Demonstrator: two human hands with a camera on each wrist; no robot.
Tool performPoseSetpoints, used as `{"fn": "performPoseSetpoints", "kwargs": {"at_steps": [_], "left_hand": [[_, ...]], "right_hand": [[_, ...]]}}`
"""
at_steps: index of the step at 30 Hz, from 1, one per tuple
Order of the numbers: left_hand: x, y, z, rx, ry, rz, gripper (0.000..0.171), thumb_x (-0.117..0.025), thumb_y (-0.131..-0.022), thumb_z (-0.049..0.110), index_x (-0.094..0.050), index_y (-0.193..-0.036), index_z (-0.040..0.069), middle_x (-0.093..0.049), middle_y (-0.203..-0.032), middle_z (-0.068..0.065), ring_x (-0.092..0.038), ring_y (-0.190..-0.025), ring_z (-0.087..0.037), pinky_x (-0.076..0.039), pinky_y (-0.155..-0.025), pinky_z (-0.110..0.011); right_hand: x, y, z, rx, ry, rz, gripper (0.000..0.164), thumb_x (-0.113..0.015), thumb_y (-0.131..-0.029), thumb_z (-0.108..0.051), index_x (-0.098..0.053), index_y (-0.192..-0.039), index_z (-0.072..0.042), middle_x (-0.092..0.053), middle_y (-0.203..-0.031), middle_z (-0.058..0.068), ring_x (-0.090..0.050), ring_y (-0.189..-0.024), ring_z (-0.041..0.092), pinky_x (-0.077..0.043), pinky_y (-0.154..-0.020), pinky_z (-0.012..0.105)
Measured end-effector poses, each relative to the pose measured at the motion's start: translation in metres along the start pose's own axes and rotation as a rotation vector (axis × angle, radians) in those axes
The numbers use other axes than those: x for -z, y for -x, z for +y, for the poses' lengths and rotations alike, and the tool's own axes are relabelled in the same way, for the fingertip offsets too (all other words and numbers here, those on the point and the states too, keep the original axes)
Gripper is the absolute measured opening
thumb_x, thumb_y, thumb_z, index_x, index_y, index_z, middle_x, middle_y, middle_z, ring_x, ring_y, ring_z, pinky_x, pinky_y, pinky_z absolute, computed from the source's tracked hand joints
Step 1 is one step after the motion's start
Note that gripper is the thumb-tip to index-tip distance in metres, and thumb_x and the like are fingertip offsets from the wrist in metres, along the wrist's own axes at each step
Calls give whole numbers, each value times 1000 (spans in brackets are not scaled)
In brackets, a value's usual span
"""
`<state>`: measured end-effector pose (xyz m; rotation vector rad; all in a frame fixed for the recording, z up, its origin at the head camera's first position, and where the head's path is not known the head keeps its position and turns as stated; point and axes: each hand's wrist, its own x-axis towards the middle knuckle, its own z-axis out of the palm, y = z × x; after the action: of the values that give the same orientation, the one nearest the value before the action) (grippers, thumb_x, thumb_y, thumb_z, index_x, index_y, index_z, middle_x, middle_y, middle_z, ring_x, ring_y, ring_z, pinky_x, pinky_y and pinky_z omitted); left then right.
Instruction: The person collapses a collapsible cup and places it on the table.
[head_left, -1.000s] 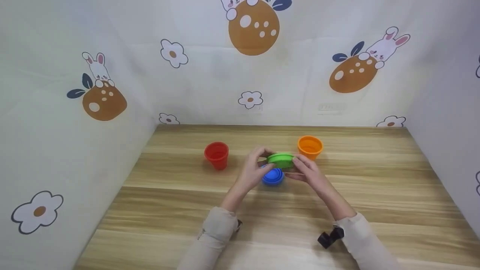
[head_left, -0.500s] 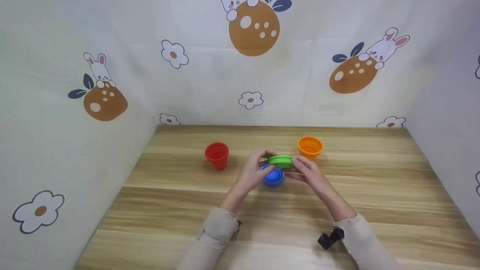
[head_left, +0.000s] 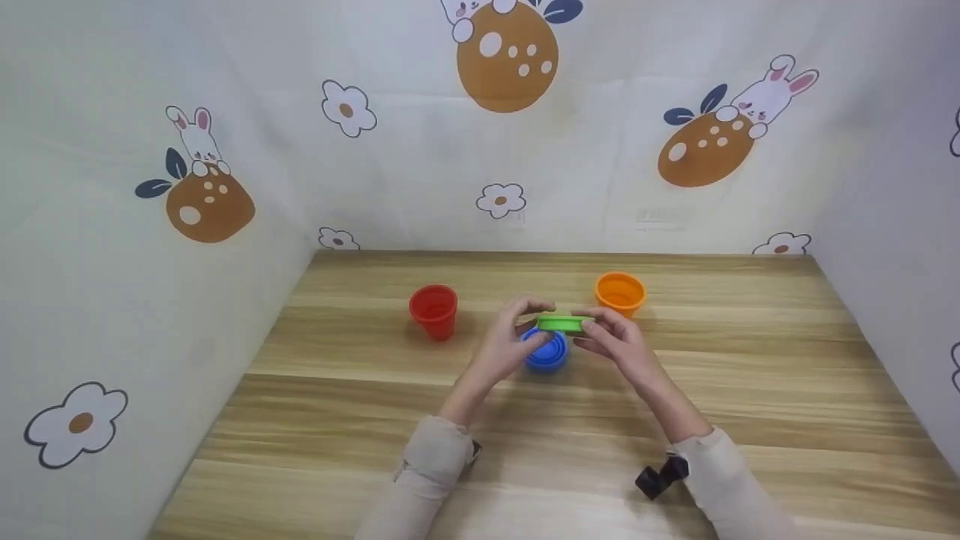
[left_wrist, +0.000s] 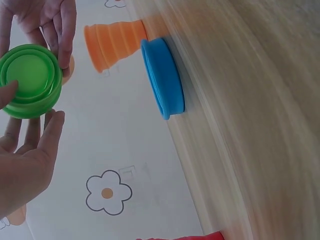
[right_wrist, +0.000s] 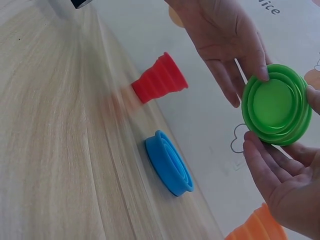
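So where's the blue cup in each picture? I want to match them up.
Head: just right of centre, the blue cup sits below the green cup in the picture, partly hidden.
Left wrist: upper middle, beside the orange cup.
Right wrist: lower middle, below the red cup in the picture.
Shared landmark: the green cup, held up between both hands.
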<state>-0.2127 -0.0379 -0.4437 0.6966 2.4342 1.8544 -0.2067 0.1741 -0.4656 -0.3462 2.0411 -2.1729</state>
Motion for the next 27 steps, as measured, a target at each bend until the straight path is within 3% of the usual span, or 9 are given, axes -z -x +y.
{"fn": "performPoseSetpoints", "kwargs": {"at_steps": [5,10,18,23,27], "left_hand": [[3,0,-1,84,36,-38,48,-72,-91,11,-54,-133,1,-56,-140,-17,-49,-136,-33,-45,-113,-45],[4,1,-2,159,43,-55,59,-74,-91,27,-50,-139,2,-53,-144,-15,-51,-135,-31,-44,-113,-46],[3,1,-3,163,67,-37,54,-67,-95,23,-50,-137,-7,-58,-138,-23,-55,-131,-33,-45,-112,-47],[2,0,-3,174,57,-34,52,-67,-95,23,-53,-136,-5,-60,-136,-22,-56,-130,-32,-46,-111,-44],[2,0,-5,179,55,-33,50,-67,-95,24,-55,-136,-3,-61,-136,-20,-57,-130,-31,-47,-111,-43]], "right_hand": [[0,1,0,23,-14,39,39,-53,-102,-10,-49,-135,12,-68,-116,1,-68,-105,9,-58,-94,29],[0,1,1,31,-8,50,38,-53,-101,-8,-50,-135,10,-66,-122,7,-67,-106,8,-57,-97,33],[0,2,2,54,3,54,39,-54,-100,-6,-50,-135,10,-65,-125,12,-66,-106,8,-57,-97,31],[2,2,2,50,28,50,40,-55,-100,-5,-49,-137,9,-61,-133,21,-66,-108,7,-56,-99,35],[3,3,3,53,36,35,41,-55,-100,-5,-48,-138,9,-57,-138,25,-66,-110,6,-56,-99,31]]}}
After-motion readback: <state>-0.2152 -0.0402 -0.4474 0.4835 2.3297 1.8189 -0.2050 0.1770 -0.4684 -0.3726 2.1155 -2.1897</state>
